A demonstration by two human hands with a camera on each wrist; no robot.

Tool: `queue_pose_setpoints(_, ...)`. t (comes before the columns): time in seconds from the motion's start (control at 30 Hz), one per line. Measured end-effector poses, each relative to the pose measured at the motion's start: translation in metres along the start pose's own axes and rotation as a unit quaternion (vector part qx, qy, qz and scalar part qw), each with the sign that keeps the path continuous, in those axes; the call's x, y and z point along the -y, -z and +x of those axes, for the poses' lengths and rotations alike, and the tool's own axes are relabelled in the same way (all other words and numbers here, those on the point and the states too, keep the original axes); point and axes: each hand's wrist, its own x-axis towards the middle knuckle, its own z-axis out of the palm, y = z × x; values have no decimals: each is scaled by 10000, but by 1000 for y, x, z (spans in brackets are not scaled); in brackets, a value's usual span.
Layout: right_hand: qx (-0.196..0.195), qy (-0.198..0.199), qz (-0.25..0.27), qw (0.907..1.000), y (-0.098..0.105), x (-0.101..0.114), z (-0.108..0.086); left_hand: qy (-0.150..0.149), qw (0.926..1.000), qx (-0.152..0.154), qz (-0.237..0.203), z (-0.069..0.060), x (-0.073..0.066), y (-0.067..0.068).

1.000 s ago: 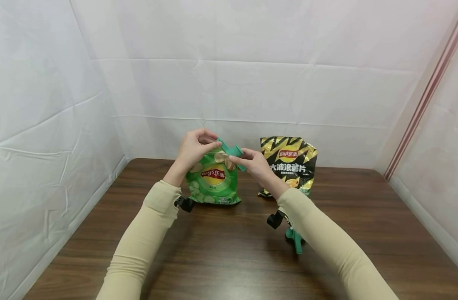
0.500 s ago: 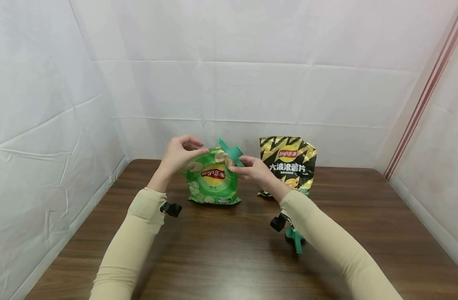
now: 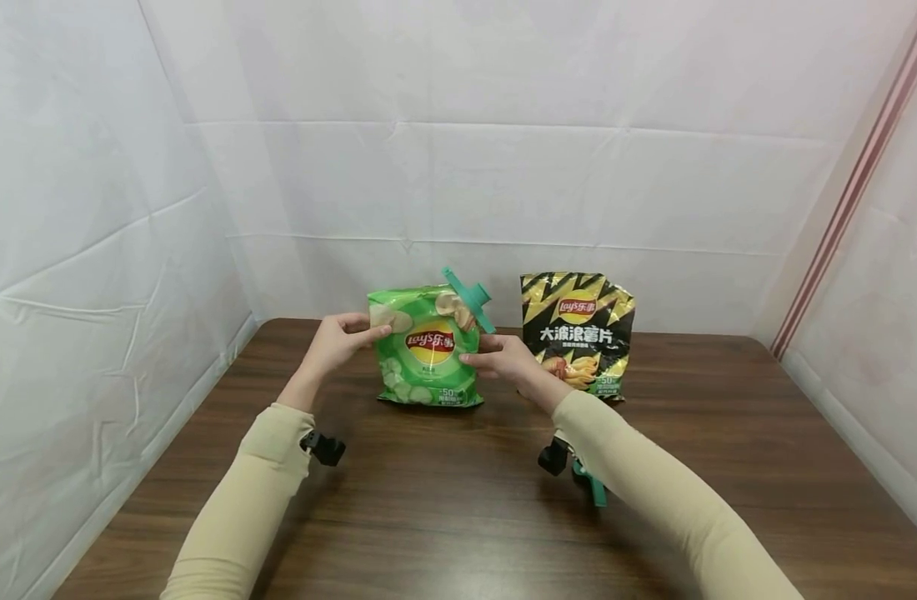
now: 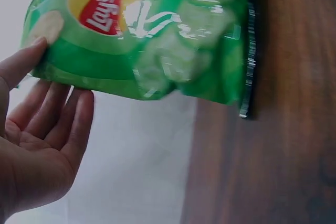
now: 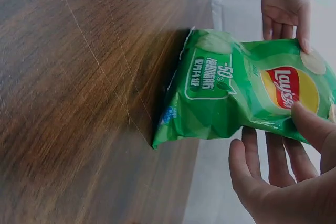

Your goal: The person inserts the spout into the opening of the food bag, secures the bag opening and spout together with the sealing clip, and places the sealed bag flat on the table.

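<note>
A green bag of potato chips [image 3: 430, 379] stands upright on the table between both hands. Across its top right corner sits a teal bag clip [image 3: 469, 297], slanting down to the right, with no hand on it. My left hand [image 3: 337, 344] holds the bag's left edge, thumb on the front and fingers behind. On the opposite edge, below the clip, my right hand [image 3: 509, 360] holds the bag in the same way. The right wrist view shows the right thumb on the bag front [image 5: 283, 90], with the fingers along its edge.
A black and yellow chip bag [image 3: 576, 333] stands upright to the right, close to the right hand. Another teal clip [image 3: 593, 487] lies on the brown wooden table [image 3: 428, 517], partly behind the right forearm. White sheeting [image 3: 428, 183] rises behind the table.
My left hand has left the clip and moved down-left to the bag's left edge. The right hand has slid from the clip to the right edge. The bag's upper left part has spread out.
</note>
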Motion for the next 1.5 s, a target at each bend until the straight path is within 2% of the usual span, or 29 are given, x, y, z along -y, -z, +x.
queue_pose_setpoints(0.13,-124,-40,170,9998,-2,-4,3,70,9999,106,-106,1,8,-6)
queue_pose_setpoints(0.37,-351,-149,357,9986,-7,-5,7,214,9987,-203,-421,2,13,-11)
queue_pose_setpoints(0.67,-460,-327,580,9967,-10,-4,12,334,9986,-349,-197,2,11,-11)
queue_pose_setpoints(0.97,-537,-531,659,9950,-15,-5,9,425,9974,-557,-158,3,19,-13)
queue_pose_setpoints(1.1,-548,-568,804,9936,-16,-7,9,601,9972,-432,-145,2,20,-13)
queue_pose_setpoints(1.37,-493,-661,925,9923,-14,-10,9,1170,9931,98,-9,-3,24,-14)
queue_pose_setpoints(1.5,-474,-649,1030,9914,-15,-11,9,1271,9918,64,-79,-6,26,-16)
